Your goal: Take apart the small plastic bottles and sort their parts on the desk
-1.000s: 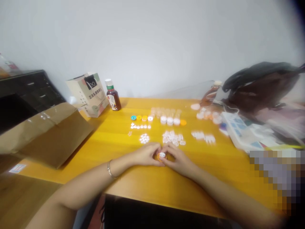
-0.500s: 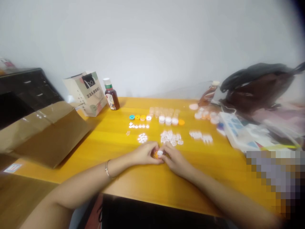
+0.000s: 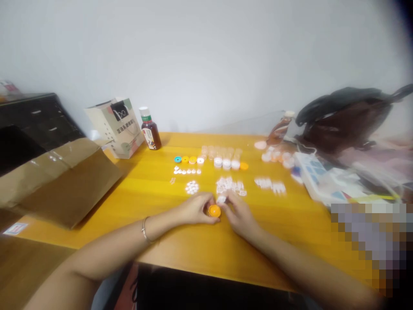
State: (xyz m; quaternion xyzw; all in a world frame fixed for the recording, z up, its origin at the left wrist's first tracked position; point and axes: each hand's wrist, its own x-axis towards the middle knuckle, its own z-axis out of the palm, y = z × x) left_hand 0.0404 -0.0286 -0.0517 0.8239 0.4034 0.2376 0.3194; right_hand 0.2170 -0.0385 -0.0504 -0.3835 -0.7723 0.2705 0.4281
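Note:
My left hand (image 3: 200, 208) is curled round an orange round cap (image 3: 214, 211), whose top faces up at me. Just to its right, my right hand (image 3: 238, 213) pinches a small white piece (image 3: 221, 199) between thumb and fingers, apart from the cap. Its exact kind is too blurred to name. Beyond the hands lie a cluster of white round pieces (image 3: 192, 187), a pile of clear-white flat pieces (image 3: 229, 185) and a group of slim white pieces (image 3: 270, 184). A short row of small white parts (image 3: 189, 171) is farther off.
Coloured caps (image 3: 185, 159), stacked white caps (image 3: 226, 163) and clear containers (image 3: 222, 152) line the back of the wooden table (image 3: 155, 172). A cardboard box (image 3: 64, 181), paper bag (image 3: 124, 129) and dark bottle (image 3: 150, 131) stand left; a power strip (image 3: 311, 178) and black bag (image 3: 348, 116) lie right.
My right hand has moved slightly up and away from the left with the white piece. The orange cap's top, partly covered before, now shows fully.

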